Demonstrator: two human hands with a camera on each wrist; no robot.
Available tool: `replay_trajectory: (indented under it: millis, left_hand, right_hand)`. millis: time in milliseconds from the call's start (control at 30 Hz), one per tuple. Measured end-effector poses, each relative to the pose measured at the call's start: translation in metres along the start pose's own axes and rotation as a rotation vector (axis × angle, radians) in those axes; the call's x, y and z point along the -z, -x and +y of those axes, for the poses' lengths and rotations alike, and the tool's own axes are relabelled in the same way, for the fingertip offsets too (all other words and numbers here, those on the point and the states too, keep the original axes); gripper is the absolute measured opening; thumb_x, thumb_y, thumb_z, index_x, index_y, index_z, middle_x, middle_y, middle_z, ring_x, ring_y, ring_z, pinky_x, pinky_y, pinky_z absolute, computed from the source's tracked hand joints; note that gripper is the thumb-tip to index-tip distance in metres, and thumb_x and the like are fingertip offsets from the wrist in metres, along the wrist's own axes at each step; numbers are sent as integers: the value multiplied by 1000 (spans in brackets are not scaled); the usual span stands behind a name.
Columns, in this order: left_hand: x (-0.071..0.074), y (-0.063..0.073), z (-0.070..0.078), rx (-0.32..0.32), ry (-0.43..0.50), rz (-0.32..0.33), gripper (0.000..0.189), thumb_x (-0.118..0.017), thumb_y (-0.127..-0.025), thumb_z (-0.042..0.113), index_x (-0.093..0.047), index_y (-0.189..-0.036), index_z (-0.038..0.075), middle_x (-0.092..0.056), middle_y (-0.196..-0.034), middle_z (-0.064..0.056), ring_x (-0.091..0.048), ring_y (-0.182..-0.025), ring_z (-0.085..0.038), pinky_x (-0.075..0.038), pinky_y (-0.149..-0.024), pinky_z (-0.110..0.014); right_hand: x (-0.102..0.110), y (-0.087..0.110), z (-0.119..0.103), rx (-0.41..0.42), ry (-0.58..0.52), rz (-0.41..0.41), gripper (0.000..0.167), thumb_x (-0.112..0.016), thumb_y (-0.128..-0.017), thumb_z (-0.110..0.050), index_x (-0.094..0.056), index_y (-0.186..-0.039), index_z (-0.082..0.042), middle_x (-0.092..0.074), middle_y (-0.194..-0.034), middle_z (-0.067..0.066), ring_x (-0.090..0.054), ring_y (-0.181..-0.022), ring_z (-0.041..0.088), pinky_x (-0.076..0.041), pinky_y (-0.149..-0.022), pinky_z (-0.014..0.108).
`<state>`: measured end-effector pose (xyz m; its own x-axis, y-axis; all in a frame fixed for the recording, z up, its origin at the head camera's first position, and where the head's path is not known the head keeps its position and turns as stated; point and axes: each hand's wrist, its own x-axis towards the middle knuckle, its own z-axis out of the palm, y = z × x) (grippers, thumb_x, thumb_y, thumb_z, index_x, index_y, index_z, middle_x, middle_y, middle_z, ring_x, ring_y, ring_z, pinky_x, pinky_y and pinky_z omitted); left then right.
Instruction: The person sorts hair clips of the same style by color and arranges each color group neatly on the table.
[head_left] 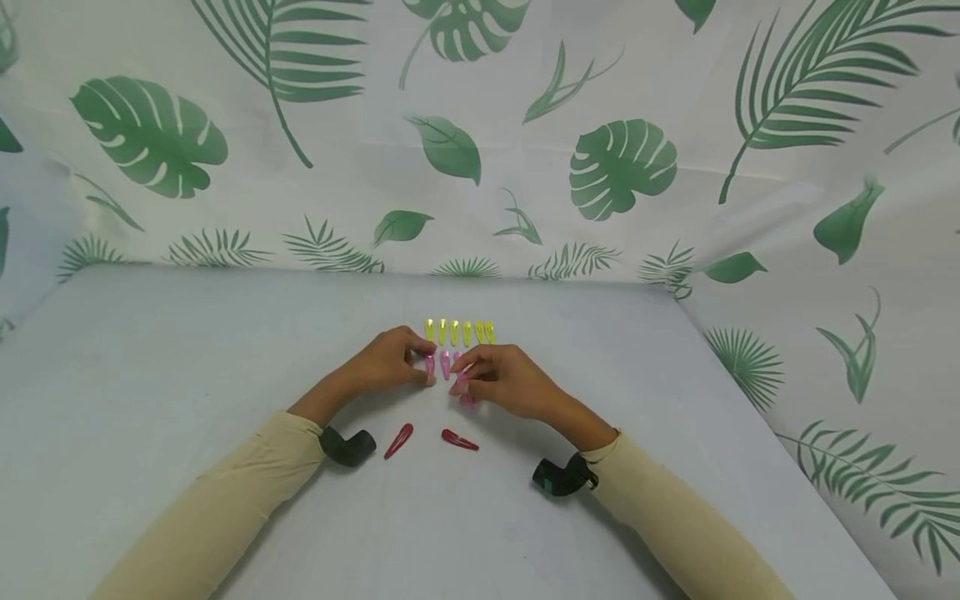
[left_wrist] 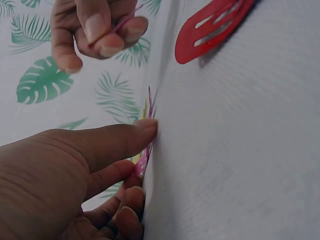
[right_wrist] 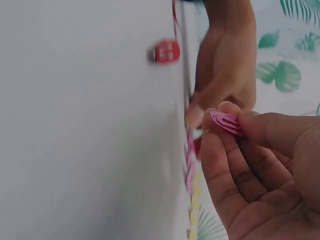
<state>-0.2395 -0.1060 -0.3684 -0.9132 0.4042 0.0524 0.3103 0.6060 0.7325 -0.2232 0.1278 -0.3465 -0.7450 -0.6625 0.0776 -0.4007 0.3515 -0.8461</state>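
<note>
My left hand (head_left: pixel 386 360) rests low at the left end of a short row of pink hair clips. Its thumb and index finger grip the two ends of the leftmost pink hair clip (head_left: pixel 430 365), which lies on the table. Another pink hair clip (head_left: pixel 446 365) lies just right of it, and others are partly hidden by my right hand (head_left: pixel 517 383). Raised above the table, that hand pinches a pink hair clip (right_wrist: pixel 226 121) between thumb and fingertips. In the left wrist view this held clip shows nearly edge-on.
Behind the pink row, several yellow hair clips (head_left: pixel 454 332) stand side by side in a line. Nearer me lie two red hair clips, one left (head_left: pixel 399 441) and one right (head_left: pixel 460 440), tilted differently. A leaf-print cloth (head_left: pixel 517 167) hangs behind the white table (head_left: pixel 225 350).
</note>
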Motion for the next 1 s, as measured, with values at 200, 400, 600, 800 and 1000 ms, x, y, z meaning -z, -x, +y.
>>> replay_trajectory:
  millis: [200,400,600,800,1000]
  left_hand:
    - [0,1,-1,1,9,-1,48,-80,-80,14,-66,-122,-2,-59,-104,-8,-51,-86,-19,-44,-74,-31]
    - [0,1,-1,7,5,1,47,-80,-80,13,-66,-122,-1,-59,-103,-8,-51,-86,-19,-44,-73,-31]
    - [0,1,0,19,-9,-3,47,-79,-81,14,-65,-124,-1,-58,-103,-7,-51,-86,-19,-44,-73,-31]
    - [1,1,1,20,-2,-2,48,-79,-81,14,-65,-124,-1,-58,-102,-7,-51,-87,-19,-44,-74,-31]
    - [0,1,0,38,-5,-11,48,-78,-81,15,-64,-125,0,-57,-103,-6,-51,-87,-19,-44,-72,-31]
  right_hand:
    - [11,-7,9,-58,49,83,11,-69,-89,-2,-69,-100,-1,-70,-87,5,-67,-75,18,-53,-70,32]
    - [18,-12,13,-117,29,148,10,-68,-90,-2,-71,-99,1,-65,-93,10,-68,-80,21,-56,-70,33]
    - [21,-20,18,-165,65,179,14,-69,-90,-6,-73,-102,0,-68,-94,8,-67,-78,18,-55,-69,30]
    - [22,-25,24,-193,120,194,12,-69,-90,-7,-74,-100,-4,-68,-90,5,-63,-76,18,-53,-67,30]
    - [22,-29,27,-217,176,175,13,-68,-90,-7,-74,-101,-4,-66,-89,5,-60,-74,19,-51,-65,28]
